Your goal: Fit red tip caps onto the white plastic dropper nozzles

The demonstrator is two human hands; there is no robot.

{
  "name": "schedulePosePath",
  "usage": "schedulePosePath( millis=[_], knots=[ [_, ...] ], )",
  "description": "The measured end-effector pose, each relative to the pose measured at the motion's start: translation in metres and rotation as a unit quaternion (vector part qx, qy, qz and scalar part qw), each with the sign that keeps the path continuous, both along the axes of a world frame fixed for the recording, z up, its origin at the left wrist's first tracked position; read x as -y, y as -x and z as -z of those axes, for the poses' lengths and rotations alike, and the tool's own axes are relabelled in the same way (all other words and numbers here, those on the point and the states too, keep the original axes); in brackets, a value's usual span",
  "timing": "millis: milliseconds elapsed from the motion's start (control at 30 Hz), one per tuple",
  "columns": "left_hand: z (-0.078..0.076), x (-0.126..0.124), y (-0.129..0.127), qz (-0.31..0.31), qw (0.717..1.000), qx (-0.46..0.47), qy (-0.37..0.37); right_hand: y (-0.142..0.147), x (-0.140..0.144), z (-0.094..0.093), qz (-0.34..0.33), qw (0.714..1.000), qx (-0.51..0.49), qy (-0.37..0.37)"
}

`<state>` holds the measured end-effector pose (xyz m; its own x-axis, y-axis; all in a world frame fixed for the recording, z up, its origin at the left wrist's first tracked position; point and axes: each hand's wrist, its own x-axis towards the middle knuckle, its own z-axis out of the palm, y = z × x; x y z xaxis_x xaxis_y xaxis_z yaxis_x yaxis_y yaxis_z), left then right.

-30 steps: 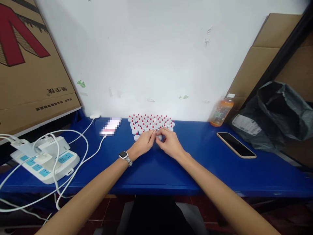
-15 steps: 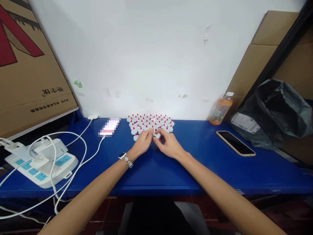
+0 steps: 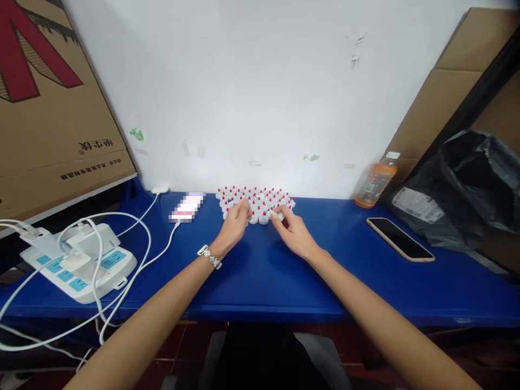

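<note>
- The left hand (image 3: 234, 223) rests on the near left edge of a bunch of little white caps with red tips (image 3: 260, 198). Its fingers are curled over some caps, but I cannot tell if it grips one.
- The right hand (image 3: 293, 230) pinches one small white cap (image 3: 277, 216) in its fingertips, at the bunch's 5 o'clock edge.
- The caps sit on the blue table (image 3: 260, 281), close to the white wall, at 12 o'clock from the hands.
- A dark phone (image 3: 400, 239) lies at 3 o'clock, well apart.
- An orange bottle (image 3: 375, 186) stands at 2 o'clock.
- A white power strip (image 3: 81, 265) lies at 9 o'clock.
</note>
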<state>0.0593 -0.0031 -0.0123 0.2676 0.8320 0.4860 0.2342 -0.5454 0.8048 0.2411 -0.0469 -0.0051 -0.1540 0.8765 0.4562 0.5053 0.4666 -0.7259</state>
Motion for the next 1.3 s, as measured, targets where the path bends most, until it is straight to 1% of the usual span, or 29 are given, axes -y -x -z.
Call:
schedulePosePath(
  millis=[33,67,167,267,333,467,567,700,767,833,900,1000,1100,1200,1267,1300],
  knots=[
    [0.0,-0.002,0.002,-0.007,1.0,-0.027,-0.016,-0.002,-0.002,0.001,0.017,1.0,-0.003,-0.001],
    [0.0,-0.003,0.004,-0.001,0.997,-0.075,-0.035,-0.003,-0.004,0.003,0.029,1.0,-0.011,-0.002],
    [0.004,-0.004,0.006,0.042,0.969,-0.214,-0.115,0.0,-0.012,0.009,0.063,0.997,-0.031,-0.032],
    [0.008,-0.003,0.006,0.051,0.944,-0.285,-0.161,0.002,-0.016,0.013,0.094,0.993,-0.028,-0.061],
    [0.01,-0.003,0.007,0.047,0.935,-0.31,-0.165,0.001,-0.016,0.014,0.084,0.995,-0.029,-0.05],
    [0.007,-0.004,0.012,0.049,0.934,-0.317,-0.156,-0.001,-0.016,0.016,0.025,0.999,-0.037,0.013],
    [0.0,-0.007,0.019,0.038,0.942,-0.297,-0.155,0.001,-0.014,0.015,0.011,0.999,-0.032,0.028],
    [-0.008,-0.009,0.029,-0.012,0.943,-0.29,-0.162,0.002,-0.011,0.013,0.021,1.0,-0.005,0.015],
    [-0.01,-0.008,0.031,-0.024,0.942,-0.291,-0.167,0.002,-0.012,0.013,0.042,0.999,0.006,0.004],
    [-0.011,-0.006,0.031,-0.024,0.942,-0.291,-0.167,0.001,-0.018,0.012,0.075,0.997,0.031,-0.009],
    [-0.011,-0.005,0.029,-0.022,0.943,-0.289,-0.164,0.001,-0.027,0.01,0.105,0.991,0.08,-0.022],
    [-0.01,-0.004,0.026,-0.017,0.943,-0.291,-0.162,0.004,-0.042,0.004,0.116,0.98,0.159,-0.021],
    [-0.009,-0.005,0.025,-0.01,0.942,-0.293,-0.165,0.011,-0.053,-0.002,0.119,0.974,0.194,-0.007],
    [-0.009,-0.006,0.026,-0.005,0.942,-0.292,-0.162,0.016,-0.061,-0.004,0.115,0.972,0.207,-0.015],
    [-0.009,-0.004,0.025,-0.014,0.943,-0.291,-0.162,0.017,-0.062,-0.002,0.101,0.979,0.176,-0.024],
    [-0.01,-0.003,0.025,-0.022,0.943,-0.289,-0.164,0.017,-0.062,-0.001,0.089,0.986,0.141,-0.026]
  ],
)
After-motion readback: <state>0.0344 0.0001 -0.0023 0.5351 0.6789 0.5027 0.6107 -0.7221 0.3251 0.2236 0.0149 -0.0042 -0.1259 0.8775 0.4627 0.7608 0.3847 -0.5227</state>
